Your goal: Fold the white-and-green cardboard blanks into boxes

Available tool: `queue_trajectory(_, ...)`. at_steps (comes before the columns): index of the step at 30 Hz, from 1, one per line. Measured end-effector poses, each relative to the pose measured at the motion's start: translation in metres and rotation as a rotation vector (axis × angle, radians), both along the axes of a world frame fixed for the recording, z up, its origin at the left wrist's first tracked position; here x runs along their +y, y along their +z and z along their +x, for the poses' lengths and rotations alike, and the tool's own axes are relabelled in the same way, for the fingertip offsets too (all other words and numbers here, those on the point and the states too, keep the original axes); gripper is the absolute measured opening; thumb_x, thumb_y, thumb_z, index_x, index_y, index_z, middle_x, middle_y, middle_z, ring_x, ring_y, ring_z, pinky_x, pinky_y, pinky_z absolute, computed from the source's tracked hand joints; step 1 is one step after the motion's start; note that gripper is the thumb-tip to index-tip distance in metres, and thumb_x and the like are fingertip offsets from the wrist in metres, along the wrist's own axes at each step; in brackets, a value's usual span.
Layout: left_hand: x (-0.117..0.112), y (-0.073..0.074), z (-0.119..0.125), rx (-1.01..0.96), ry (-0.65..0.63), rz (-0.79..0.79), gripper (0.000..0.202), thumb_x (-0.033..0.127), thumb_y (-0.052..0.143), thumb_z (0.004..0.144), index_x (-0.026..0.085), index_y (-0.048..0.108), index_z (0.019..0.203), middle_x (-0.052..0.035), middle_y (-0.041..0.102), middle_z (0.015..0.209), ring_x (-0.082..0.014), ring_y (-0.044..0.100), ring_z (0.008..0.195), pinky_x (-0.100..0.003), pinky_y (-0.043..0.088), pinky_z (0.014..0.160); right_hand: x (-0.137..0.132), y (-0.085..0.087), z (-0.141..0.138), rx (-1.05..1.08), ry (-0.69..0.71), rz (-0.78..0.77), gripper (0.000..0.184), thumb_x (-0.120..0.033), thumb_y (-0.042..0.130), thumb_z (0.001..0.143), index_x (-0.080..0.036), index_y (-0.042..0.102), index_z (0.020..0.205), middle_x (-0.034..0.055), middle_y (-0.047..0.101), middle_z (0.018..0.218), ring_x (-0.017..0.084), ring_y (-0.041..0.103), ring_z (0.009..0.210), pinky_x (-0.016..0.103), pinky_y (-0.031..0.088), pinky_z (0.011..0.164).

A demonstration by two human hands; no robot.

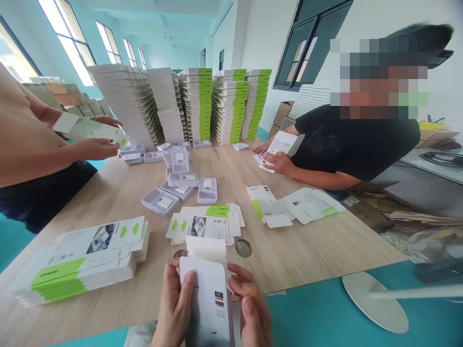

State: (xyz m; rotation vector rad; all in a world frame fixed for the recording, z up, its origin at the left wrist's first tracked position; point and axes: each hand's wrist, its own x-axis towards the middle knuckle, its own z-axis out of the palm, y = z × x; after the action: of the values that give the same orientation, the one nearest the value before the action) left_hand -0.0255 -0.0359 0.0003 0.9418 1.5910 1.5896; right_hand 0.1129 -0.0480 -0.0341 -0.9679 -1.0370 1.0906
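White printed carton (208, 303) stands upright at the near edge of the worktop (289, 265), its top flap raised. Left hand (175, 308) pinches the left side, thumb pressed on the front panel. Right hand (251, 308) grips the right side, fingers curled over the face. Nearest items: a stack of flat green-banded carton blanks (77, 260) to the left, loose carton blanks (204, 224) directly ahead, and grey plastic trays (190, 179) beyond.
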Motion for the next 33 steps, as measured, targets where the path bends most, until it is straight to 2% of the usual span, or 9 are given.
queue_trajectory(2, -0.002, 0.003, -0.002, 0.013, -0.106, -0.041, 0.056, 0.08, 0.06, 0.089, 0.025, 0.055, 0.099, 0.0014, 0.062, 0.079, -0.02, 0.058, 0.071, -0.031, 0.049, 0.068, 0.023, 0.023, 0.015, 0.055, 0.021, -0.063, 0.048, -0.064, 0.056, 0.101, -0.024, 0.076, 0.083, 0.0113, 0.076, 0.124, 0.033, 0.072, 0.114, 0.046, 0.058, 0.096)
queue_trajectory(4, -0.004, 0.004, -0.004, 0.027, -0.196, -0.042, 0.056, 0.079, 0.058, 0.09, 0.025, 0.054, 0.103, 0.0005, 0.062, 0.082, -0.0207, 0.058, 0.071, -0.032, 0.05, 0.068, 0.05, 0.048, 0.03, 0.014, 0.127, -0.157, 0.041, -0.063, 0.058, 0.1, -0.028, 0.075, 0.11, 0.0101, 0.074, 0.131, 0.029, 0.071, 0.113, 0.042, 0.059, 0.091)
queue_trajectory(9, -0.011, -0.004, -0.009, 0.112, -0.358, 0.029, 0.056, 0.073, 0.057, 0.095, 0.022, 0.055, 0.116, -0.0093, 0.066, 0.109, -0.0254, 0.065, 0.095, -0.037, 0.054, 0.089, 0.093, 0.089, 0.048, -0.191, 0.695, -0.296, 0.072, -0.054, 0.079, 0.089, -0.025, 0.06, 0.151, 0.0104, 0.079, 0.124, 0.027, 0.076, 0.104, 0.041, 0.06, 0.089)
queue_trajectory(14, -0.013, -0.008, -0.021, 0.25, -0.521, 0.189, 0.039, 0.054, 0.052, 0.106, 0.026, 0.058, 0.132, -0.011, 0.068, 0.122, -0.0237, 0.067, 0.103, -0.035, 0.056, 0.093, 0.098, 0.091, 0.046, -0.379, 0.851, 0.045, 0.039, -0.033, 0.065, 0.101, -0.035, 0.071, 0.139, 0.0037, 0.072, 0.143, 0.027, 0.067, 0.133, 0.042, 0.058, 0.106)
queue_trajectory(20, -0.009, 0.0, -0.029, 0.301, -0.626, 0.468, 0.029, 0.032, 0.048, 0.11, 0.039, 0.054, 0.138, -0.0089, 0.067, 0.13, -0.0219, 0.07, 0.114, -0.031, 0.06, 0.09, 0.106, 0.096, 0.059, -0.749, 1.002, 0.422, 0.051, -0.015, 0.063, 0.098, -0.039, 0.066, 0.143, 0.0035, 0.078, 0.133, 0.021, 0.077, 0.115, 0.032, 0.061, 0.094)
queue_trajectory(24, -0.011, -0.006, -0.025, 0.272, -0.602, 0.5, 0.025, 0.035, 0.054, 0.108, 0.033, 0.06, 0.132, -0.0105, 0.069, 0.123, -0.0242, 0.071, 0.11, -0.033, 0.06, 0.089, 0.109, 0.113, 0.067, -1.031, 1.037, 0.535, 0.053, -0.014, 0.067, 0.095, -0.033, 0.067, 0.144, 0.0119, 0.072, 0.143, 0.029, 0.072, 0.126, 0.044, 0.056, 0.104)
queue_trajectory(27, -0.012, -0.009, -0.022, 0.314, -0.614, 0.458, 0.02, 0.032, 0.061, 0.104, 0.028, 0.065, 0.123, -0.0126, 0.069, 0.121, -0.0246, 0.072, 0.101, -0.03, 0.06, 0.08, 0.117, 0.133, 0.072, -0.987, 1.223, 0.436, 0.066, -0.015, 0.077, 0.084, -0.028, 0.065, 0.148, 0.0129, 0.074, 0.139, 0.029, 0.074, 0.122, 0.042, 0.056, 0.104)
queue_trajectory(30, -0.013, -0.006, -0.021, 0.384, -0.603, 0.46, 0.015, 0.024, 0.064, 0.102, 0.027, 0.065, 0.116, -0.011, 0.07, 0.118, -0.0217, 0.072, 0.094, -0.026, 0.059, 0.074, 0.131, 0.149, 0.075, -0.757, 1.461, 0.199, 0.053, -0.032, 0.077, 0.086, -0.021, 0.072, 0.138, 0.0095, 0.08, 0.122, 0.025, 0.078, 0.11, 0.034, 0.059, 0.094)
queue_trajectory(33, -0.013, -0.002, -0.023, 0.465, -0.575, 0.491, 0.023, 0.022, 0.064, 0.101, 0.028, 0.062, 0.124, -0.0102, 0.07, 0.118, -0.0214, 0.072, 0.098, -0.027, 0.06, 0.082, 0.138, 0.155, 0.07, -0.65, 1.432, -0.055, 0.037, -0.039, 0.074, 0.088, -0.017, 0.074, 0.119, 0.0076, 0.082, 0.106, 0.02, 0.078, 0.089, 0.029, 0.06, 0.076)
